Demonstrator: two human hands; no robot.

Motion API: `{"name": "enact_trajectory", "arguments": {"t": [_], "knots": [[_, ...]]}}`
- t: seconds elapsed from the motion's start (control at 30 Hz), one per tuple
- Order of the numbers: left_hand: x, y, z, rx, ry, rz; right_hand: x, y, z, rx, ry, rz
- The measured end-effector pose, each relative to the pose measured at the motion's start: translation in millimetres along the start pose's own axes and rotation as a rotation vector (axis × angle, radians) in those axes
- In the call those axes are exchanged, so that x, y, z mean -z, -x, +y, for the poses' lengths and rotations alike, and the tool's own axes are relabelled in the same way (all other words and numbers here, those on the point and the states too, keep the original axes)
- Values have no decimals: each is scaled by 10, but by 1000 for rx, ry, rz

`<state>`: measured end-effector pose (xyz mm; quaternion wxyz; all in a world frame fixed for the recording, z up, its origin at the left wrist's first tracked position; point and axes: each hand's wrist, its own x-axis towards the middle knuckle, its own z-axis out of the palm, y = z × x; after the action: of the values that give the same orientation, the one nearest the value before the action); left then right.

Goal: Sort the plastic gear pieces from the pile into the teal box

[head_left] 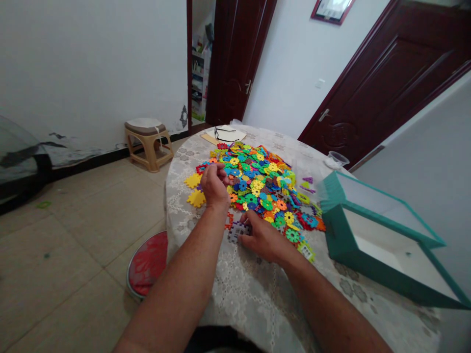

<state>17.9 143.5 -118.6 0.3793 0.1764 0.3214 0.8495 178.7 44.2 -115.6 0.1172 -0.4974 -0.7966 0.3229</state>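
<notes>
A broad heap of colourful plastic snowflake discs [253,171] and square notched pieces covers the middle of the tablecloth. My right hand [261,236] pinches a grey square building piece [237,232] with a window pattern, at the near edge of the heap. Touching or just behind that piece is an orange one [228,220]. Over the heap's left side, my left hand [215,184] hovers with fingers loosely bent and apart; nothing shows in it. Yellow notched pieces [196,198] lie to its left, partly covered by the hand.
A green box [368,264] with a white inside stands open at the right of the round table. Glasses [224,135] rest on papers at the far edge. A clear plastic bowl [337,158] sits back right. On the floor are a stool [149,147] and a red round seat [149,262].
</notes>
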Motion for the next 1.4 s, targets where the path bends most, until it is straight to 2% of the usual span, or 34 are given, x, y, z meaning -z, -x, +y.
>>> {"name": "enact_trajectory", "arguments": {"t": [0.17, 0.33, 0.53, 0.7, 0.9, 1.07, 1.17, 1.23, 1.3, 1.4], "knots": [[-7, 15, 26, 24, 20, 0, 9, -43, -57, 74, -167, -88], [0, 13, 22, 15, -6, -3, -3, -324, -139, 132, -48, -41], [-18, -12, 21, 32, -35, 20, -35, -538, -152, 128, 48, -63], [-45, -15, 44, 36, -45, 26, -91, -459, -119, 125, 49, 56], [-84, 17, 59, 73, -54, -34, -34, -169, -184, 104, 24, 63], [-95, 69, -9, 52, -158, -159, 288, 170, -93, 162, 115, 45], [-85, 139, -48, 15, -395, -305, 590, 379, 73, 149, 80, 142], [-79, 204, -60, -70, -610, -442, 819, 493, 219, 89, 95, 229], [-78, 267, -69, -213, -791, -583, 1055, 592, 377, 19, 140, 306], [-78, 337, -99, -443, -942, -751, 1394, 744, 624, -82, 163, 410]]}}
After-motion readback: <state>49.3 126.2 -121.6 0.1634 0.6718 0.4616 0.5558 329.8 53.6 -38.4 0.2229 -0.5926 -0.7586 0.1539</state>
